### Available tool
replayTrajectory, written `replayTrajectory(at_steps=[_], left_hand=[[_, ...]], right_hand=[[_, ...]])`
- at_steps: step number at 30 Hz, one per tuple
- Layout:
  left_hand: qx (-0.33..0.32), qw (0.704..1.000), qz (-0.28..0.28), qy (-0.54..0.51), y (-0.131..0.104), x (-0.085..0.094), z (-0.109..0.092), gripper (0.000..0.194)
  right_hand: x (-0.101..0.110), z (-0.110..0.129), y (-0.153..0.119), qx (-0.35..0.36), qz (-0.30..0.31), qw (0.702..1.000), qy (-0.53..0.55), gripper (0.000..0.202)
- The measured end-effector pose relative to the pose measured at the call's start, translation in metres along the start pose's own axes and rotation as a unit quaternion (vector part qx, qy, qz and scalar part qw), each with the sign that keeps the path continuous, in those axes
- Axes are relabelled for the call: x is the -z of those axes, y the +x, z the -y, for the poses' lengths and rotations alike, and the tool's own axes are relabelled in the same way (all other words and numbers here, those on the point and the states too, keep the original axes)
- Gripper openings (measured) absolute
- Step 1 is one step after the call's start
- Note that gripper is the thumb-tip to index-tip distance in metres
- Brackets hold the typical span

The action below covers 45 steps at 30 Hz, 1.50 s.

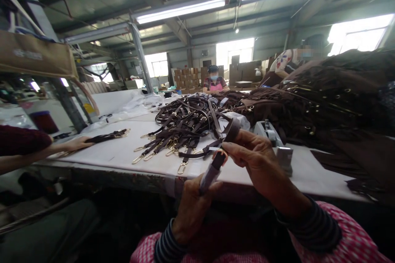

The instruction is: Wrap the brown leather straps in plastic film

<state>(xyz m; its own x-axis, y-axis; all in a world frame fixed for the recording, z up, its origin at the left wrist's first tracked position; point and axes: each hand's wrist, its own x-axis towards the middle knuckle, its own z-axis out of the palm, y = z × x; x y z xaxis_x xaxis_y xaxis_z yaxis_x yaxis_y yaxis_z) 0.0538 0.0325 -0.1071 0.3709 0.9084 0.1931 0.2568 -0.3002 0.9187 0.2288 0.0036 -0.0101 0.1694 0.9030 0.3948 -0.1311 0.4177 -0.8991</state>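
Near the table's front edge, my left hand (196,203) is closed around the lower end of a dark strap, wrapped in something greyish (210,176). A gold-coloured buckle (219,155) sits at the upper end of that part. My right hand (254,156) pinches the strap (231,130) just above and right of the buckle, and its band curves up over the fingers. A small white strip (215,148) shows beside the buckle. Behind my hands lies a pile of dark straps (185,121) with gold clasps (182,167) pointing toward me.
A tape dispenser (268,131) stands right of the pile, partly behind my right hand. Dark brown goods (324,94) are heaped at the right. At the left, another person's hand (75,144) touches straps on the white table (123,160). Two people are farther back.
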Motion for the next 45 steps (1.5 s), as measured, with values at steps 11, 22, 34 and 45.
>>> replayTrajectory(at_steps=[11, 22, 34, 45], left_hand=[[0.095, 0.941, 0.218, -0.239, -0.001, 0.018, 0.002, 0.045], [0.081, 0.885, 0.319, -0.330, 0.001, 0.016, -0.011, 0.040], [-0.008, 0.988, 0.058, -0.141, -0.007, 0.001, -0.013, 0.046], [-0.038, 0.997, -0.042, -0.049, -0.001, -0.001, -0.016, 0.029]], right_hand=[[0.017, 0.017, 0.002, 0.011, 0.114, 0.992, -0.059, 0.010], [0.016, 0.005, 0.012, -0.019, 0.228, 0.974, 0.005, 0.004], [0.008, -0.005, 0.009, 0.001, 0.082, 0.996, -0.041, 0.020], [0.005, -0.012, 0.004, -0.003, 0.048, 0.998, -0.031, 0.026]])
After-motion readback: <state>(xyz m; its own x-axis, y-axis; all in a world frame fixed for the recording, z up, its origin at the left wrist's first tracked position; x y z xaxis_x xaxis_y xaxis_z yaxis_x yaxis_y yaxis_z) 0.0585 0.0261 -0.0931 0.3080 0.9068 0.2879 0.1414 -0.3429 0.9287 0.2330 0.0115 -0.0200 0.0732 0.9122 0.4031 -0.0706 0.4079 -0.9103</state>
